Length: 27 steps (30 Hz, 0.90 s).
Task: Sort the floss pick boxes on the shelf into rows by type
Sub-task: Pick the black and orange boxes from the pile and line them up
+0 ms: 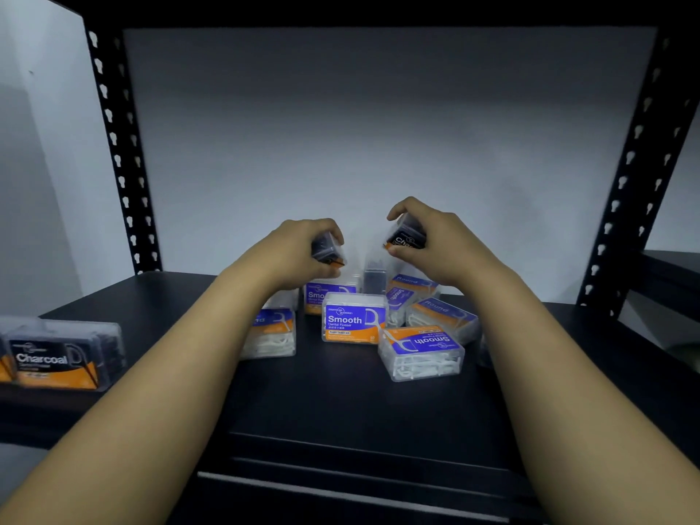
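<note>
Between two black perforated uprights, the dark shelf (159,308) is carrying a loose heap of floss pick boxes at its middle and a Charcoal box (62,356) standing upright at its left edge, well apart from the heap. Both forearms are reaching in from the near edge. Above the heap, the left hand (299,252) is curling its fingers round a dark box (327,252) and holding it tilted, clear of the shelf. Beside it, the right hand (428,236) is pinching another dark Charcoal-labelled box (407,234) between thumb and fingers, also lifted. Under the hands, a Smooth box (354,318) is standing upright facing the camera, an upside-down Smooth box (420,352) is lying just right of it, and a Round box (443,316) is sitting tilted behind that.
</note>
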Tool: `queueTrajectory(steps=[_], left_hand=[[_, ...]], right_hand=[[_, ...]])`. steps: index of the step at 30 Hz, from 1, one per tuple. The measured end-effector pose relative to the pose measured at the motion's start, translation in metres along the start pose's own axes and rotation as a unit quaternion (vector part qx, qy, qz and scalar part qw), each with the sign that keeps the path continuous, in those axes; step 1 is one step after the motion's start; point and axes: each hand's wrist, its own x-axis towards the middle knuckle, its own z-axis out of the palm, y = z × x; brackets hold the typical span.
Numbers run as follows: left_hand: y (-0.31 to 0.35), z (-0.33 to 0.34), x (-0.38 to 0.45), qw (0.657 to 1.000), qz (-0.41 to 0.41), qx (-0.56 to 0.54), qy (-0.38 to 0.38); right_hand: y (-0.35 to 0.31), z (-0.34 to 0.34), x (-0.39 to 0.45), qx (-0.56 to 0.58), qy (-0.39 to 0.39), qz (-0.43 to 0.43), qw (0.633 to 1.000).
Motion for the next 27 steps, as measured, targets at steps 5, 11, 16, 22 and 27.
queueTrajectory(steps=[5, 11, 16, 22, 27], left_hand=[[0.008, -0.038, -0.024, 1.0, 0.004, -0.014, 0.007], [0.014, -0.098, -0.049, 1.0, 0.0, -0.011, 0.003], [-0.001, -0.135, -0.072, 1.0, -0.004, 0.023, -0.018], [-0.038, -0.174, -0.091, 0.997, -0.024, 0.043, -0.058], [-0.067, -0.203, -0.106, 0.995, -0.014, 0.043, -0.087]], right_hand=[[-0.028, -0.006, -0.004, 0.021, -0.005, -0.03, 0.999], [-0.079, -0.017, 0.001, 0.015, -0.034, -0.064, 0.997], [-0.123, -0.018, 0.007, 0.007, -0.065, -0.085, 0.994], [-0.173, 0.0, 0.017, -0.001, -0.122, -0.088, 0.989], [-0.211, 0.021, 0.025, -0.008, -0.169, -0.087, 0.982]])
